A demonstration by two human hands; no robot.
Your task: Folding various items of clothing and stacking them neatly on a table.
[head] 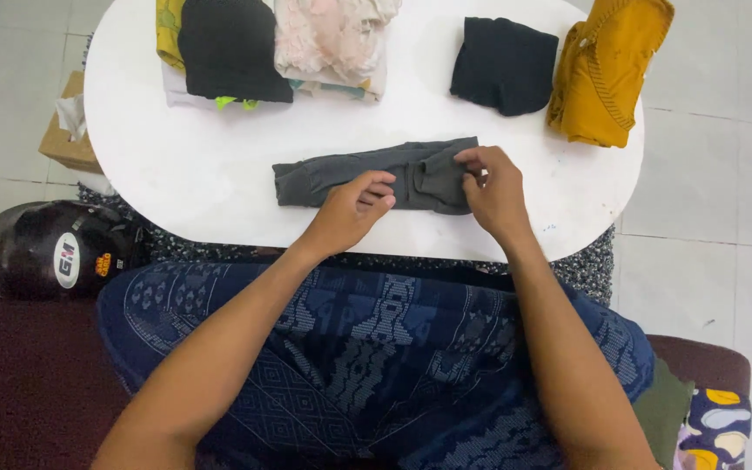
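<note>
A dark grey garment [341, 170], folded into a long strip, lies across the near part of the white oval table [176, 165]. My left hand [352, 209] rests on its middle with the fingers curled against the cloth. My right hand [493, 187] pinches the right end of the strip, where the cloth is bunched and folded over. Both forearms reach up from my lap, which is covered by blue patterned cloth.
At the table's far side lie a black folded cloth on a stack [228, 48], a pale pink lacy pile [332, 39], another black folded cloth [505, 65] and a mustard garment [607, 70]. A dark helmet [50, 248] and a cardboard box [67, 130] sit on the floor at left.
</note>
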